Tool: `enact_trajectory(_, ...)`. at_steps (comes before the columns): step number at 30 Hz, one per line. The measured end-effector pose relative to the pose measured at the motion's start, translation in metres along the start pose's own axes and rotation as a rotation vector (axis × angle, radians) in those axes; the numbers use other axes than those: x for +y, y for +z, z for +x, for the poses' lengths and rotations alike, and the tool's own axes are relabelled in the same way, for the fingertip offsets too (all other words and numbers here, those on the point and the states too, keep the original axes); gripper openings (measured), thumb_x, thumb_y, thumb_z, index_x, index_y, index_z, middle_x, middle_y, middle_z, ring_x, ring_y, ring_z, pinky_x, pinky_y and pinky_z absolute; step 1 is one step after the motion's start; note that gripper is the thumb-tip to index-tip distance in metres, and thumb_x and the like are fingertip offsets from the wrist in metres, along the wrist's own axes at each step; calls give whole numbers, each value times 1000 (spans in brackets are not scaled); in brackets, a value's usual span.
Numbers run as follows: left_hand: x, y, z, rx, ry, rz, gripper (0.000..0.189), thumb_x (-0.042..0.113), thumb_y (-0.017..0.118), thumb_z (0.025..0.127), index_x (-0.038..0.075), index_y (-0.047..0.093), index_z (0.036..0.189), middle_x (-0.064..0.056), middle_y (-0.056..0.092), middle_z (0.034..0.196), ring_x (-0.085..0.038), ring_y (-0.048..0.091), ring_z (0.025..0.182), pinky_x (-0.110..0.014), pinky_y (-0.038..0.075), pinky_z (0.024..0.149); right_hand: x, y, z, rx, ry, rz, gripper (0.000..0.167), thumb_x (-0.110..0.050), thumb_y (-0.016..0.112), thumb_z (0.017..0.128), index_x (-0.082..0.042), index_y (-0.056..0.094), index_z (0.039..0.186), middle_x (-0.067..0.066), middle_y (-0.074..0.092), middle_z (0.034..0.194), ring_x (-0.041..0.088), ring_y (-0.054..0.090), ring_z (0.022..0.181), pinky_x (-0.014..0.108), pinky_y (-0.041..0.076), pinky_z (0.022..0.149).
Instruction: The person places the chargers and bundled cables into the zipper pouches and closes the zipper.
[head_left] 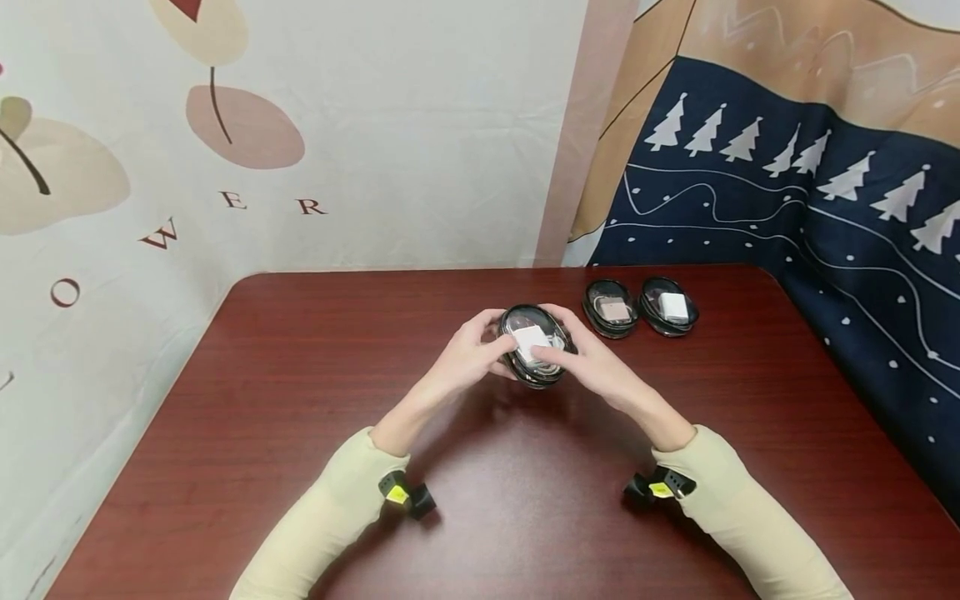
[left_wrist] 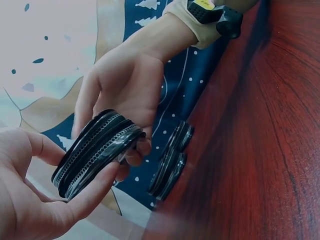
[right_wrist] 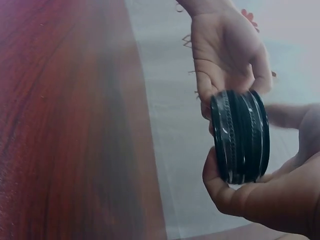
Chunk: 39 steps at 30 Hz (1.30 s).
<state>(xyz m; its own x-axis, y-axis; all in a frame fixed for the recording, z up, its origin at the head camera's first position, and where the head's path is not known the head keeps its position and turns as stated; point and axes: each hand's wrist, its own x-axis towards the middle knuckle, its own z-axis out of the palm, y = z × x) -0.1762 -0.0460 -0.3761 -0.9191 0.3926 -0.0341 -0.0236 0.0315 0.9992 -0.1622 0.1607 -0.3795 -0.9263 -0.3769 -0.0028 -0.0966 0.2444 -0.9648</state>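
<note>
Both hands hold a round black zippered case point(head_left: 534, 377) with a clear top, raised above the table. Through the top show a white charger block point(head_left: 528, 337) and a coiled cable. My left hand point(head_left: 471, 350) grips the left side, its thumb over the top. On the opposite side my right hand point(head_left: 600, 362) has its thumb lying across the clear top and fingers round the rim. The zipper runs round the side of the case point(left_wrist: 97, 150) in the left wrist view, and it looks closed along the part that shows.
Two similar round cases stand side by side at the back right of the brown table point(head_left: 300, 375): one with a pinkish block point(head_left: 613, 310), the other with a white block point(head_left: 672, 307). Behind the table hang a pale printed cloth point(head_left: 420, 133) and a navy tree-patterned cloth point(head_left: 697, 200).
</note>
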Motion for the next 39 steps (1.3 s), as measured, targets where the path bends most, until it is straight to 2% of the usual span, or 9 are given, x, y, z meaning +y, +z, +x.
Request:
enact_trajectory(4,1,-1,-2,1,-14,-10,48,-1,57,92,-5,44,138,-23,56,116,-24,68,73,-52,60,74,-1,-4,1,-25,-10,42,60,-12,60,100,-12,33,154,17,42,148,32,40,131,45,39,102)
enact_trajectory(10,1,-4,-3,-23,-28,54,52,8,73,91,-1,41,131,-24,61,114,-26,70,76,-60,56,78,-1,-6,2,-61,-55,37,63,-8,66,96,-11,37,152,16,45,146,32,47,127,37,47,95)
enact_trajectory(18,2,-10,-1,-44,-21,57,47,4,75,88,-3,46,124,-21,64,102,-23,69,75,-62,55,79,-3,-8,2,-75,-96,44,69,-3,71,92,-5,36,151,19,50,141,29,52,124,25,49,94)
enact_trajectory(21,5,-13,-1,-30,-14,30,46,0,74,88,-3,46,124,-21,64,101,-21,68,76,-59,57,78,-2,-10,2,-79,-123,63,68,-2,69,93,-6,35,152,21,52,134,27,54,118,25,50,93)
enact_trajectory(25,8,-15,-1,-14,-9,-47,44,-4,71,88,-3,44,123,-22,63,106,-21,68,81,-47,61,74,-2,-14,2,-42,-165,83,58,-5,61,99,-6,37,151,20,54,131,22,58,114,25,51,91)
enact_trajectory(30,12,-19,-2,28,-14,-102,44,-2,70,89,-2,43,124,-21,63,112,-21,68,87,-42,61,74,-2,-17,2,14,-240,132,40,-1,52,103,4,41,142,22,53,129,18,62,108,34,55,92)
enact_trajectory(36,16,-22,-4,62,-7,-114,45,-1,71,89,-1,43,124,-19,63,111,-20,67,87,-40,61,75,-1,-17,4,38,-253,128,29,2,56,100,9,49,128,17,57,120,19,67,94,41,56,90)
enact_trajectory(39,15,-23,-3,55,-3,-116,43,-1,70,90,-2,43,123,-19,64,111,-20,67,87,-38,61,74,-1,-17,5,43,-249,94,26,0,56,101,8,52,125,17,58,117,22,67,91,37,57,89)
